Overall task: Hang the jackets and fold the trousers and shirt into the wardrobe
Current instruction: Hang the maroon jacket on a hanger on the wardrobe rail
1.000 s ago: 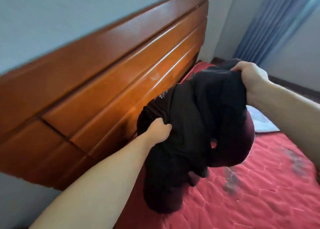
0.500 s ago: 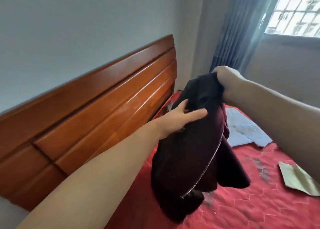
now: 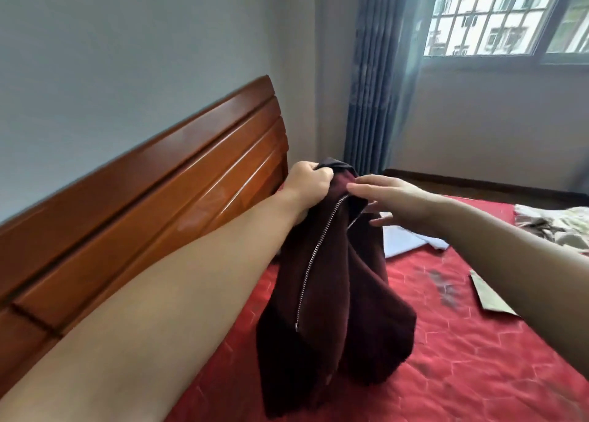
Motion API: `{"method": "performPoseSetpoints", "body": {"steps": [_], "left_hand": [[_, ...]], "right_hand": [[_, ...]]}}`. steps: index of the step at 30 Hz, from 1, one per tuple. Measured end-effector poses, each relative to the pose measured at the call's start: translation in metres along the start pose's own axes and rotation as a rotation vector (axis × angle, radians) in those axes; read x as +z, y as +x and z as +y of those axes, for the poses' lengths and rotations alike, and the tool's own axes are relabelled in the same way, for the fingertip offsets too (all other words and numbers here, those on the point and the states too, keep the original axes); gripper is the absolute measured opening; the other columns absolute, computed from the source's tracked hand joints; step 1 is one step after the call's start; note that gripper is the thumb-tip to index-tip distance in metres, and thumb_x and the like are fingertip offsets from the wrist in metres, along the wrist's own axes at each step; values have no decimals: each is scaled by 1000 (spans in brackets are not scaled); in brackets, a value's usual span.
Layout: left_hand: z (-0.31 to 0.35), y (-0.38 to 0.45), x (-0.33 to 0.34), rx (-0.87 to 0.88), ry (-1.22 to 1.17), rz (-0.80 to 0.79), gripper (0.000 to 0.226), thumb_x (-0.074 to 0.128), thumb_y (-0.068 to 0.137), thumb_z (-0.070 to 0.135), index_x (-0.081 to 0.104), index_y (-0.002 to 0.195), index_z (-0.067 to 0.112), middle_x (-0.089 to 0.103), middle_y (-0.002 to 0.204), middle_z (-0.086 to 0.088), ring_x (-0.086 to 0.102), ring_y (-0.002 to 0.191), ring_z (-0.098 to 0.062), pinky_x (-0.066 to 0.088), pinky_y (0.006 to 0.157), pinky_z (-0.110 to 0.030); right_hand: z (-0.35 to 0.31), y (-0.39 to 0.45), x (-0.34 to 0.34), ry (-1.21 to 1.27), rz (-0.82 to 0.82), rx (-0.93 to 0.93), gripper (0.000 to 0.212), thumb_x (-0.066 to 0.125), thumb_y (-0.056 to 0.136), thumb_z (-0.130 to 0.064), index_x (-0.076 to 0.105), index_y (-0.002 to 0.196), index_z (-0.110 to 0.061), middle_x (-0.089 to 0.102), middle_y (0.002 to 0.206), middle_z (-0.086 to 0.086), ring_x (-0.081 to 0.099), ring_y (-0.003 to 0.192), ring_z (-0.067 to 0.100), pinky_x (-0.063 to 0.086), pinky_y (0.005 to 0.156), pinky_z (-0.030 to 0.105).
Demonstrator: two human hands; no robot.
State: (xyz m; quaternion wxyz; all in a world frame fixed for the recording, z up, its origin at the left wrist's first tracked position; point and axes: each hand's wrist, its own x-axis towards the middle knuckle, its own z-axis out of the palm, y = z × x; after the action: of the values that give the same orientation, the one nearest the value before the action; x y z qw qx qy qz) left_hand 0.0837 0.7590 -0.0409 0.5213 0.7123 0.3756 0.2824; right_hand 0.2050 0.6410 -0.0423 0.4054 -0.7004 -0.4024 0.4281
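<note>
A dark maroon zip-up jacket (image 3: 334,297) hangs above the red bed (image 3: 462,358), its silver zipper running down the front. My left hand (image 3: 307,187) grips the jacket at its collar and holds it up. My right hand (image 3: 392,200) is just to the right of the collar with fingers stretched out, fingertips touching the top of the zipper edge. The jacket's lower half drapes down to the bedspread.
A wooden headboard (image 3: 143,217) runs along the left. On the bed lie a white garment (image 3: 411,238), a tan garment (image 3: 490,300) and patterned cloth (image 3: 561,227) at the right edge. Blue curtain (image 3: 379,80) and window (image 3: 510,13) behind.
My left hand moved up from the jacket's side and took hold of the collar. My right hand let go of the collar and opened. The view swung right toward the window.
</note>
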Motion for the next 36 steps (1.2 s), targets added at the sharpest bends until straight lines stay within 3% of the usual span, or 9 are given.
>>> {"method": "performPoseSetpoints", "body": {"steps": [3, 6, 10, 12, 15, 19, 22, 28, 36], "left_hand": [[3, 5, 13, -48, -116, -14, 44, 44, 91, 2, 54, 132, 13, 60, 125, -11, 61, 108, -25, 51, 87, -31], [6, 8, 18, -78, -233, -47, 44, 40, 89, -5, 58, 126, 11, 64, 102, -16, 61, 85, -25, 56, 74, -36], [12, 14, 12, -60, -288, -184, 36, 44, 89, -7, 64, 113, 12, 65, 96, -12, 64, 81, -19, 59, 74, -34], [19, 15, 3, -34, -338, -298, 34, 47, 91, -1, 65, 112, 19, 67, 85, -1, 65, 68, -10, 55, 58, -26], [22, 19, -14, 8, -388, -387, 36, 46, 90, 6, 65, 112, 27, 71, 84, 4, 68, 77, -12, 57, 67, -30], [15, 25, -28, 228, -55, -330, 53, 53, 85, -1, 52, 132, 23, 63, 114, -2, 62, 94, -17, 50, 61, -15], [18, 31, -22, 311, 12, -542, 80, 62, 77, -8, 37, 141, 33, 52, 123, 8, 54, 99, -1, 49, 60, -8], [35, 40, 19, 284, 192, -852, 45, 81, 65, 2, 63, 96, 29, 70, 95, 9, 67, 94, -10, 58, 79, -24], [43, 31, 70, 441, 340, -307, 25, 66, 76, 11, 57, 54, 19, 62, 63, -1, 64, 72, -28, 54, 68, -37]], "right_hand": [[13, -14, 12, -116, -24, -3, 74, 75, 65, -63, 44, 129, -42, 64, 112, -11, 65, 101, 10, 58, 77, 36], [17, -6, 25, 20, 228, -28, 61, 81, 70, -25, 53, 123, -29, 70, 96, -2, 70, 74, 6, 53, 52, 18], [7, 10, 12, 27, 540, -44, 36, 58, 70, 0, 69, 98, -18, 69, 75, 3, 64, 64, 19, 53, 59, 29], [-5, 9, -4, 13, 578, -96, 32, 51, 72, 5, 71, 84, -17, 67, 63, -3, 62, 55, 15, 52, 55, 26], [-34, -6, -34, -83, 593, -133, 40, 44, 69, 10, 69, 64, -21, 62, 50, -7, 59, 43, 11, 48, 43, 20], [-73, -31, -68, -253, 562, -202, 37, 40, 69, 22, 61, 68, -9, 58, 61, 8, 55, 54, 21, 47, 54, 26], [-100, -49, -78, -432, 483, -257, 28, 40, 75, 26, 56, 74, 4, 52, 64, 11, 53, 50, 12, 47, 48, 21], [-106, -73, -79, -504, 455, -267, 35, 43, 81, 24, 56, 63, -4, 57, 52, -2, 52, 40, -3, 43, 42, 8], [-64, -99, -128, -584, 504, 17, 45, 59, 82, 6, 60, 117, -21, 65, 113, 2, 61, 99, 17, 47, 80, 22]]}}
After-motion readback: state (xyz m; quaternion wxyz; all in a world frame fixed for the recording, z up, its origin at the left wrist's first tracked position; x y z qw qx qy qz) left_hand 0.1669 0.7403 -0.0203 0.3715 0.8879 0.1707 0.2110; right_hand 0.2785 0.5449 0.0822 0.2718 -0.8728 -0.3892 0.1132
